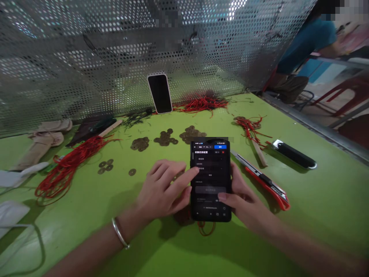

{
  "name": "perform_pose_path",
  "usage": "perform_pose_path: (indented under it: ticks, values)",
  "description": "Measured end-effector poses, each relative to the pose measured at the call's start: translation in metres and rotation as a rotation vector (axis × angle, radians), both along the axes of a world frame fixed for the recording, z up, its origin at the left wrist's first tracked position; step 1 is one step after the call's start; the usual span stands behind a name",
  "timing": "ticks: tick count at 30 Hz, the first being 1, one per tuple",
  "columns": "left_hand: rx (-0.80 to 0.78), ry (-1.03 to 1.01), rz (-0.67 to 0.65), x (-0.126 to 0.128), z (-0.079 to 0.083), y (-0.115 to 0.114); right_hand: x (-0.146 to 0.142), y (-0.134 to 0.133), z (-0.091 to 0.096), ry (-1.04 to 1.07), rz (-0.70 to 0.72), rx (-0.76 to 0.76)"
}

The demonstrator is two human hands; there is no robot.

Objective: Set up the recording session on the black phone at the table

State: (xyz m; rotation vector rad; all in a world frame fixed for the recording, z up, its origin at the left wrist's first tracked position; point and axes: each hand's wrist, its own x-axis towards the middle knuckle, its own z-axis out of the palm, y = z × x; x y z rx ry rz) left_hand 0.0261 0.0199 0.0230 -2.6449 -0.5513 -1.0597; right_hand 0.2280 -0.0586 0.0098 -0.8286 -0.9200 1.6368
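Note:
A black smartphone (pixel 210 181) with a lit dark screen stands above the front middle of the table, held upright by my right hand (pixel 245 200). The right thumb lies over the lower right of the screen, and the other fingers are mostly hidden behind the phone. My left hand (pixel 165 186) holds nothing; its index finger reaches out to the left part of the screen while the other fingers bend. Under and behind the phone, part of a red cord (pixel 206 229) shows. Round coins with holes lie beyond in piles (pixel 165 138), with a single coin (pixel 132 172) nearer.
Right of the phone lie a red utility knife (pixel 263 182), a black-handled tool (pixel 294 154) and a wooden-handled tool (pixel 258 150). Red cord bundles (pixel 72 165) lie left. A second phone (pixel 160 93) leans on the perforated metal panel (pixel 115 57). A person (pixel 305 46) sits beyond.

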Motion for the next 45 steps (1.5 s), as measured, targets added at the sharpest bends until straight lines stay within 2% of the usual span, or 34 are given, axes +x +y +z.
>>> perform_pose_path:
  ticks: [7,13,17,22,28,36,38,42,45]
  values:
    - [0.023,0.043,-0.019,-0.0010,-0.0021,-0.0002,0.0002,0.0012,0.0038,-0.011,0.016,0.018]
    - [0.002,0.078,0.039,0.0007,0.0007,-0.0018,-0.0003,0.0003,0.0041,0.023,0.023,-0.001]
    - [0.011,0.053,-0.005,-0.0008,-0.0023,-0.0013,-0.0006,-0.0006,0.0035,0.020,0.021,0.008]
    - [0.021,0.068,0.005,-0.0021,-0.0028,-0.0013,-0.0009,-0.0006,0.0036,0.019,0.021,0.009]
    - [0.055,0.075,-0.096,-0.0036,-0.0007,-0.0020,-0.0006,0.0002,0.0037,-0.005,0.000,-0.004]
    - [0.003,0.043,0.097,0.0001,-0.0011,0.0004,0.0003,0.0007,0.0044,0.005,0.019,-0.010]
    - [0.010,0.033,0.067,-0.0002,-0.0009,0.0002,0.0001,0.0008,0.0032,0.005,0.019,-0.018]
    - [0.061,0.081,-0.083,-0.0017,0.0001,-0.0021,-0.0006,0.0000,0.0004,0.017,0.006,-0.026]
    - [0.053,0.094,-0.046,-0.0017,-0.0008,-0.0027,-0.0012,-0.0008,0.0002,0.024,0.003,-0.007]
